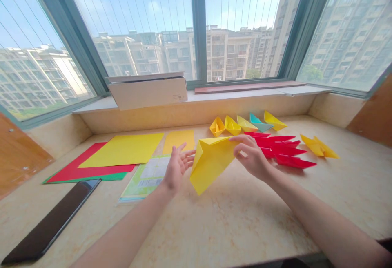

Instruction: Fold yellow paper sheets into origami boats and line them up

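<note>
My right hand pinches the corner of a folded yellow paper and lifts it slightly above the marble counter. My left hand is open with its fingers spread, just left of the paper, and does not visibly grip it. Beyond my right hand lie several red paper folds, partly hidden by my fingers. Several small origami boats in yellow and teal stand in a row behind them. A yellow folded paper boat lies on its side at the right.
Left of my hands lie a yellow sheet on a red sheet over a green sheet, another yellow sheet and a printed leaflet. A dark tablet or phone lies front left. A white box stands on the window sill.
</note>
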Motion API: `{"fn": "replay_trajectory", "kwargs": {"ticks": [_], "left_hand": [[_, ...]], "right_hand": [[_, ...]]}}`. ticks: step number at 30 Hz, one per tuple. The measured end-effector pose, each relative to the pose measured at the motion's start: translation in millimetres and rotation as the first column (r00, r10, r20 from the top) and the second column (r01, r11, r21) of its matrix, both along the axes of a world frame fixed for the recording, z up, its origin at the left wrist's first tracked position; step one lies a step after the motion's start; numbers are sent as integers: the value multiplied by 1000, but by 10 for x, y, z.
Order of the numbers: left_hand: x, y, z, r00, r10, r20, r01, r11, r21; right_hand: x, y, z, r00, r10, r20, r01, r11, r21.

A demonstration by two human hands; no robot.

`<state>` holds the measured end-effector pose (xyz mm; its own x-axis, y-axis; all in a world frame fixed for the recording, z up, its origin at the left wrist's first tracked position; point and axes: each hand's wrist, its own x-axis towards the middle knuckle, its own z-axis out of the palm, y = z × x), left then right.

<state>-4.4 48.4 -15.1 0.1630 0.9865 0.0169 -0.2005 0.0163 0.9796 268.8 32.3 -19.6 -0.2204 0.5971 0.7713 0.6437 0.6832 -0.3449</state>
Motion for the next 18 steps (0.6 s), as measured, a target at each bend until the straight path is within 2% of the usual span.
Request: {"fn": "replay_trajectory", "kwargs": {"ticks": [2, 5, 7, 10, 13, 16, 18], "left_hand": [[32, -24, 41, 993, -44, 113, 49, 998, -49], [37, -57, 89, 983, -45, 178, 63, 994, -93], [24, -67, 98, 976, -97, 195, 124, 984, -128], [17, -80, 73, 961, -239, 142, 261, 950, -172], [39, -102, 37, 950, -310, 30, 310, 932, -187], [65, -131, 24, 960, -280, -27, 274, 952, -136], [71, -153, 26, 961, -276, -30, 272, 957, -97]], "right_hand": [[2, 1, -6, 1000, 1, -7, -1, 1000, 15], [-1, -17, 19, 998, 54, -28, -54, 999, 5], [-12, -42, 46, 992, 121, -25, -121, 993, -9], [-39, -83, 74, 979, 202, -6, -202, 979, -18], [-56, -90, 66, 989, 147, -11, -148, 989, -9], [-41, -53, 39, 997, 18, -74, -18, 1000, 3], [-22, -24, 22, 991, 1, -130, -3, 1000, -14]]}}
